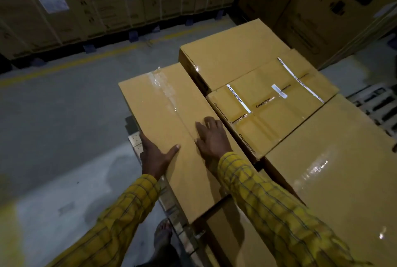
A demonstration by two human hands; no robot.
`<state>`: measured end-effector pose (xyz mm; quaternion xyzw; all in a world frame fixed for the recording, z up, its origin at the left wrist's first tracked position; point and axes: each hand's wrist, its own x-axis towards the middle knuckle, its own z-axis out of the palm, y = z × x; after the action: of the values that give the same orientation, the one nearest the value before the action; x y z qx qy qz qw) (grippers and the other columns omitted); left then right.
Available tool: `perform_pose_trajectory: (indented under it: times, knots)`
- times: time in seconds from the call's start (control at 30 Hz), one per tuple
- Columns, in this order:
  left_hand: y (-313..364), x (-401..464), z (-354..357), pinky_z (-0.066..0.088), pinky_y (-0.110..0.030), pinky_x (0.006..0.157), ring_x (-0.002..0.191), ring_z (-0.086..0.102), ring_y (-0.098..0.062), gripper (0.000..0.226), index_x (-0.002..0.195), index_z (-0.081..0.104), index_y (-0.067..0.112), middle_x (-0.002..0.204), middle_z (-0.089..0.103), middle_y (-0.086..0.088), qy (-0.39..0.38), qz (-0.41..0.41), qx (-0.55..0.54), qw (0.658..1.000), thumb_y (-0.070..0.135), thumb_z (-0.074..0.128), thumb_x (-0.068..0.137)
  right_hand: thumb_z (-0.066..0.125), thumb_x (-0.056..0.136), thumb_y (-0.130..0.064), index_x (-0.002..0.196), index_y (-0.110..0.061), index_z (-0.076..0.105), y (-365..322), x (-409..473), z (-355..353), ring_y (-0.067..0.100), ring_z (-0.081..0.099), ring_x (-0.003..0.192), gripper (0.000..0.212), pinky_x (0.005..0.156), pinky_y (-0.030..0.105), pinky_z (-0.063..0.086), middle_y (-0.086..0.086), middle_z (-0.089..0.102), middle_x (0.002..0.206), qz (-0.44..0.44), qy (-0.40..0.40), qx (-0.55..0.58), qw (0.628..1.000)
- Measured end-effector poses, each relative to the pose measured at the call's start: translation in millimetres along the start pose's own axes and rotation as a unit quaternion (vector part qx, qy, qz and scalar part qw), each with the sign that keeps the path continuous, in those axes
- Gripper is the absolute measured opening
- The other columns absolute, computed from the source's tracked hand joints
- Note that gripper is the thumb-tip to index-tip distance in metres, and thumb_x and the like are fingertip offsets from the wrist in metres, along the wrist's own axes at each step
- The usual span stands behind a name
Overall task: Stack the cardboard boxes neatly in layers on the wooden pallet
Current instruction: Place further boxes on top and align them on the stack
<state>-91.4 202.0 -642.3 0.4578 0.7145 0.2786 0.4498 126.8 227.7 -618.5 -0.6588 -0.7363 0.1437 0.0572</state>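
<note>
1. Pressing down on the long plain brown cardboard box, the right hand lies flat with its fingers spread on the top panel near the taped centre seam, while the left hand holds the box's left edge, thumb on top and fingers curled over the side.
2. This box lies along the left edge of the wooden pallet, just beside the brown carton with white printed Crompton tape. Its left side seems to sit at or past the pallet's rim, so a push leftward could tip it off.
3. A dark gap shows between the two boxes; left open, it would make the layer uneven for anything stacked above.
4. Sliding it right too fast could pinch the right hand's fingers against the taped carton.
5. A bare foot stands near the pallet's front edge, under any falling box.
</note>
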Motion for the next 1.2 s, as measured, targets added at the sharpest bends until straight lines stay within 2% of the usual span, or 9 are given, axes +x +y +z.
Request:
perform_pose_trajectory:
  times: [0.1,0.2,0.33,0.53,0.63,0.73,0.9,1.1,1.2]
  knots:
    - [-4.6,-31.4,17.7,0.026,-0.045,0.124,0.151,0.029,-0.032,0.143,0.160,-0.021,0.021,0.170,0.015,-0.009,-0.006,0.002,-0.035,0.999,0.054,0.088,0.074,0.063,0.085,-0.046,0.143,-0.019,0.057,4.7,-45.2,7.9,0.039,0.037,0.134,0.064,0.116,0.056,0.032,0.018,0.044,0.149,0.037,0.036,0.017,0.999]
    - [-13.7,-72.5,39.1,0.016,-0.030,0.121,0.156,0.015,-0.024,0.137,0.161,-0.019,0.015,0.172,0.000,-0.005,0.007,0.001,-0.052,0.999,0.046,0.086,0.079,0.056,0.085,-0.072,0.154,-0.031,0.042,15.1,-111.4,12.7,0.036,0.012,0.155,0.081,0.125,0.060,0.000,0.012,0.024,0.166,0.122,0.012,0.042,0.992]
    - [-30.3,-123.7,60.6,0.020,-0.040,0.127,0.157,0.014,-0.020,0.129,0.163,-0.012,0.021,0.173,0.001,0.000,0.017,-0.017,-0.102,0.995,0.043,0.085,0.082,0.051,0.071,-0.096,0.163,-0.047,0.006,27.6,-213.3,18.3,0.026,-0.028,0.155,0.113,0.121,0.060,-0.018,-0.004,-0.022,0.171,0.165,-0.026,0.074,0.983]
    - [-38.2,-172.5,88.7,0.035,-0.051,0.121,0.151,0.032,-0.029,0.127,0.163,-0.005,0.038,0.170,0.018,-0.002,0.011,-0.055,-0.156,0.986,0.051,0.087,0.076,0.050,0.059,-0.102,0.159,-0.042,-0.022,33.9,-311.2,41.2,0.037,-0.041,0.147,0.137,0.115,0.075,-0.012,0.007,-0.043,0.162,0.177,-0.135,-0.003,0.975]
    - [-29.5,-184.2,103.4,0.033,-0.039,0.120,0.148,0.035,-0.026,0.123,0.165,-0.001,0.027,0.169,0.021,-0.005,0.039,-0.051,-0.177,0.982,0.034,0.088,0.081,0.051,0.059,-0.100,0.159,-0.039,-0.023,37.9,-314.6,51.8,0.041,-0.042,0.146,0.139,0.113,0.077,-0.013,0.012,-0.043,0.161,0.179,-0.144,-0.016,0.973]
    - [-34.7,-182.1,107.3,0.027,-0.041,0.125,0.152,0.030,-0.026,0.127,0.165,-0.001,0.026,0.169,0.022,-0.006,0.044,-0.051,-0.164,0.984,0.043,0.089,0.077,0.052,0.056,-0.100,0.160,-0.037,-0.022,38.1,-306.9,52.9,0.044,-0.043,0.144,0.142,0.112,0.077,-0.015,0.013,-0.043,0.160,0.178,-0.152,-0.010,0.972]
    - [-41.8,-173.8,105.8,0.024,-0.040,0.126,0.153,0.027,-0.026,0.132,0.165,-0.004,0.022,0.170,0.019,-0.008,0.030,-0.048,-0.139,0.989,0.041,0.090,0.075,0.051,0.053,-0.101,0.161,-0.034,-0.021,37.4,-301.0,48.4,0.049,-0.043,0.142,0.145,0.111,0.078,-0.014,0.017,-0.043,0.160,0.177,-0.184,-0.011,0.967]
    - [-50.7,-166.5,108.4,0.029,-0.046,0.125,0.149,0.034,-0.029,0.138,0.165,-0.003,0.023,0.167,0.026,-0.010,0.032,-0.054,-0.129,0.990,0.047,0.093,0.068,0.063,0.059,-0.092,0.159,-0.033,-0.025,39.8,-295.2,49.5,0.048,-0.045,0.141,0.146,0.110,0.077,-0.014,0.016,-0.047,0.157,0.172,-0.194,-0.014,0.966]
    - [-58.2,-162.0,107.8,0.030,-0.048,0.124,0.149,0.035,-0.031,0.144,0.164,-0.004,0.026,0.167,0.027,-0.011,0.027,-0.052,-0.126,0.990,0.060,0.091,0.061,0.065,0.059,-0.091,0.159,-0.032,-0.026,40.7,-291.5,50.6,0.049,-0.045,0.140,0.147,0.110,0.077,-0.014,0.016,-0.048,0.157,0.171,-0.198,-0.024,0.965]
